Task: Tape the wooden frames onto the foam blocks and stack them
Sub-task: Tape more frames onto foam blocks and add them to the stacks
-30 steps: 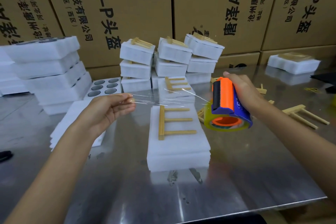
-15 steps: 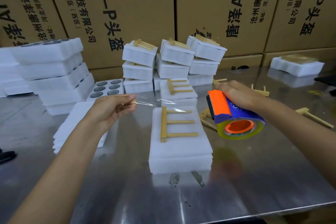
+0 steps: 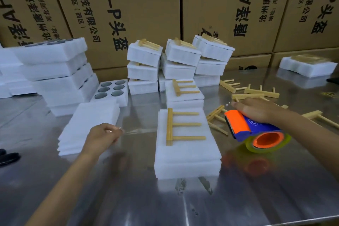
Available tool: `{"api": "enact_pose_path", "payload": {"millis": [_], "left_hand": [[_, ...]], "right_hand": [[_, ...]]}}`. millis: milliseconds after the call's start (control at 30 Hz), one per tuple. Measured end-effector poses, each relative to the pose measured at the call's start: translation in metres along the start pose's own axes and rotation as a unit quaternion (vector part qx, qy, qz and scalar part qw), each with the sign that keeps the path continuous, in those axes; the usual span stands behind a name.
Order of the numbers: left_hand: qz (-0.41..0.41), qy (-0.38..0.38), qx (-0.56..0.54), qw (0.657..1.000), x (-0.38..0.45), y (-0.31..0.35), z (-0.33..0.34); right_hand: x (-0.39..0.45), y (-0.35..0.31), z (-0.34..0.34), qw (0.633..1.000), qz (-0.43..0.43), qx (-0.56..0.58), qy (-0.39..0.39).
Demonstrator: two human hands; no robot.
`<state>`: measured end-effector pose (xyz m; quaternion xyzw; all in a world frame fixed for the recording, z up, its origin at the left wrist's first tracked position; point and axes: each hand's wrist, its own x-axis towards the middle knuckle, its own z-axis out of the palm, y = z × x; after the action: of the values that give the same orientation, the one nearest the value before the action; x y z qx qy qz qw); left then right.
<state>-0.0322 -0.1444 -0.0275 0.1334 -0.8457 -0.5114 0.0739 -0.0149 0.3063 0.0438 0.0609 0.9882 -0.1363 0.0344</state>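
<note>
- The left hand [image 3: 102, 138] is pinching the free end of a clear tape strip [image 3: 139, 131], which is stretching toward the foam block [image 3: 187, 152].
- The right hand [image 3: 256, 110] is gripping the orange and blue tape dispenser [image 3: 256, 132], just right of the block.
- A wooden frame [image 3: 180, 126] is lying flat on that block, on the metal table [image 3: 128, 198].
- Finished blocks are sitting in stacks [image 3: 178, 64] behind; loose frames [image 3: 253, 93] are lying near the right hand.

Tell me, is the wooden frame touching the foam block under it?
Touching. The head view shows the wooden frame lying flat on the top of the foam block, with no gap visible beneath its bars.
</note>
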Motion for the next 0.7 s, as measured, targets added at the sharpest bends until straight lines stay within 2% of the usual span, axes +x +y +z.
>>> {"api": "enact_pose_path", "payload": {"millis": [100,233,367,467,533,600,700], "left_hand": [[0.047,-0.007,0.09,0.995,-0.016,0.003,0.022],[0.143,-0.025,0.137,0.98,-0.037,0.004,0.059],[0.195,-0.032,0.114,0.974,-0.049,0.008,0.076],[0.251,-0.103,0.127,0.954,-0.058,0.001,0.079],[0.265,-0.15,0.15,0.941,-0.063,-0.006,0.082],[0.274,-0.142,0.2,0.93,-0.061,-0.011,0.087],[0.241,-0.132,0.295,0.915,-0.054,-0.013,0.087]], "right_hand": [[0.001,-0.006,0.002,0.999,-0.006,-0.039,-0.004],[0.001,-0.013,0.004,0.998,-0.014,-0.069,0.002],[0.003,-0.012,0.006,0.997,-0.021,-0.073,0.001],[0.003,-0.007,0.005,0.998,-0.015,-0.054,0.007],[0.002,-0.005,0.005,0.999,-0.011,-0.041,0.012],[0.002,-0.003,0.005,0.999,-0.009,-0.036,0.015],[0.002,-0.001,0.005,0.999,-0.009,-0.036,0.019]]}}
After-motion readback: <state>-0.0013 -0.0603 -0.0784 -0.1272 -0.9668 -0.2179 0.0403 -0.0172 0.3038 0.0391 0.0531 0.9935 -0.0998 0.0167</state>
